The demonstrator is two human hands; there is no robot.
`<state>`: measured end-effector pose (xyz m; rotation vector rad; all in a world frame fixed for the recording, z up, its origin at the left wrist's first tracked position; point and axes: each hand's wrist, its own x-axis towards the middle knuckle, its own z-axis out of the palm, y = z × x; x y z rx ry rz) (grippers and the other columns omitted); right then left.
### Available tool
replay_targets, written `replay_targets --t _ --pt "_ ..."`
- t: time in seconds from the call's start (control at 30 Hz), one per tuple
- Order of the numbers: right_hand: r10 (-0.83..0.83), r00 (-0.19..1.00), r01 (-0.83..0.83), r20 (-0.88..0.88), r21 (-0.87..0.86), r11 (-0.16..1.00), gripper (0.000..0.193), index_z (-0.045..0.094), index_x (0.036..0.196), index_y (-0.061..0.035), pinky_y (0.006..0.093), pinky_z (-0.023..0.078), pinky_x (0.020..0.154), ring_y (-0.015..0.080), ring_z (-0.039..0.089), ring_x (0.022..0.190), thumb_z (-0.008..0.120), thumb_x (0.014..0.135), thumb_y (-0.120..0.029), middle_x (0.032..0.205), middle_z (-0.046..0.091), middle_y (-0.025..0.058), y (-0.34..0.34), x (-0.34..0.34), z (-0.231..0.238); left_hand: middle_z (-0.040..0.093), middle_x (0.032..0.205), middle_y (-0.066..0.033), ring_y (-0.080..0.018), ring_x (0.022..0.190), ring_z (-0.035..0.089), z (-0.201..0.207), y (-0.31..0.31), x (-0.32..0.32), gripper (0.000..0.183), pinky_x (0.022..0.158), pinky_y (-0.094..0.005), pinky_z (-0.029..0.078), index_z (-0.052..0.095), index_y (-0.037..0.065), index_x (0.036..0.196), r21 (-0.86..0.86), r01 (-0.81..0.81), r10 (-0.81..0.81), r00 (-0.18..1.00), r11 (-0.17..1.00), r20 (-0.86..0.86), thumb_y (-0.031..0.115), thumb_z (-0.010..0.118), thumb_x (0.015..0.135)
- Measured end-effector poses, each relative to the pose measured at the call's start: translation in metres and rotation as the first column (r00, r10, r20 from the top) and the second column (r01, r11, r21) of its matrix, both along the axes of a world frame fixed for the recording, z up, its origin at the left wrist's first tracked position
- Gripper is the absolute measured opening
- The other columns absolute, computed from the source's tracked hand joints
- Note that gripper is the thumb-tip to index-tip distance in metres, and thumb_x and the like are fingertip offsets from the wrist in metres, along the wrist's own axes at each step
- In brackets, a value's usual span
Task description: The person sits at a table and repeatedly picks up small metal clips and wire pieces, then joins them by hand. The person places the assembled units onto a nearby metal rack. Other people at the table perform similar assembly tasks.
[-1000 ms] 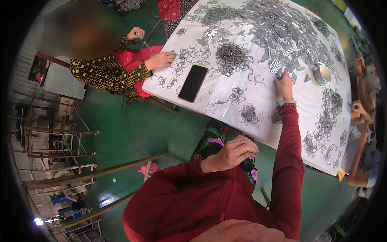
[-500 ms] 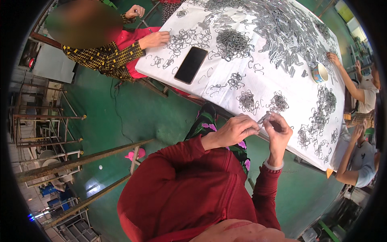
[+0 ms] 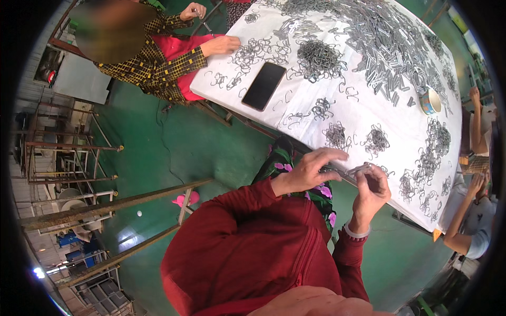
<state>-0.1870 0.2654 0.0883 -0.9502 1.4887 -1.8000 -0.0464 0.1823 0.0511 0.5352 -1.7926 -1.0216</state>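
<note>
Just off the near edge of a white-covered table [image 3: 377, 108], my right hand [image 3: 373, 190] pinches a small grey metal piece [image 3: 359, 170] between thumb and fingertips. My left hand [image 3: 311, 171] is beside it, thumb and fingers spread, with nothing clearly seen between them. Just beyond my hands lie two small heaps of bent wire hooks, the left heap [image 3: 335, 135] and the right heap [image 3: 377, 139]. A longer spread of hooks [image 3: 429, 152] lies to the right. The exact shape of the held piece is blurred.
A large pile of straight grey metal pieces [image 3: 382, 58] covers the far table, beside a patterned round tub [image 3: 430, 101]. A black phone [image 3: 264, 86] lies left of a dense hook heap [image 3: 319, 59]. Co-workers sit at the left and right sides. Metal rails [image 3: 121, 204] stand at lower left.
My left hand has opened and drawn away from the metal piece, which stays in my right hand. The whole view has shifted slightly. The left co-worker's raised hand now holds a thin metal tool.
</note>
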Motion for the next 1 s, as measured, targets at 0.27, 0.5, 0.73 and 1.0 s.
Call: replay_targets --t 0.27,0.5,0.73,1.0 --pt "0.097 0.994 -0.098 0.039 0.010 0.995 0.025 0.060 0.089 0.0066 0.0247 0.046 0.072 0.0118 0.055 0.073 0.057 0.069 0.020 0.078 0.058 0.0068 -0.003 0.004 -0.003 0.060 0.084 -0.0128 -0.0317 0.083 0.056 -0.058 -0.185 0.013 0.013 0.072 -0.0407 0.046 0.066 0.005 0.086 -0.337 -0.362 0.491 0.714 0.869 0.500 0.016 0.065 0.079" --pt "0.117 0.993 -0.117 0.020 0.030 0.993 0.021 0.062 0.086 0.0060 0.0203 0.042 0.067 0.0094 0.053 0.070 0.058 0.068 0.017 0.076 0.059 0.0049 -0.008 -0.003 -0.002 0.059 0.085 -0.0136 -0.0319 0.088 0.055 -0.064 -0.220 0.004 0.010 0.074 -0.0429 0.046 0.063 0.003 0.082 -0.371 -0.316 0.487 0.582 0.873 0.651 0.012 0.059 0.081" --pt "0.111 0.994 -0.111 0.010 0.017 0.994 0.021 0.061 0.090 0.0069 0.0228 0.044 0.071 0.0114 0.055 0.072 0.059 0.071 0.016 0.078 0.060 0.0060 -0.001 0.001 -0.003 0.066 0.081 -0.0116 -0.0207 0.069 0.062 -0.045 -0.185 -0.002 0.014 0.062 -0.0323 0.049 0.064 0.001 0.095 0.064 -0.383 0.336 0.867 0.921 0.367 0.010 0.059 0.086" --pt "0.007 0.998 -0.014 0.056 0.128 0.992 0.037 0.060 0.109 0.0025 0.0214 0.046 0.071 0.0084 0.057 0.077 0.064 0.073 0.012 0.081 0.063 0.0037 0.008 0.005 -0.013 0.064 0.085 -0.0054 -0.0085 0.072 0.058 0.042 -0.044 -0.009 0.013 0.063 -0.0228 0.048 0.062 -0.003 0.098 0.629 0.236 -0.343 0.938 0.741 0.053 0.003 0.061 0.087"
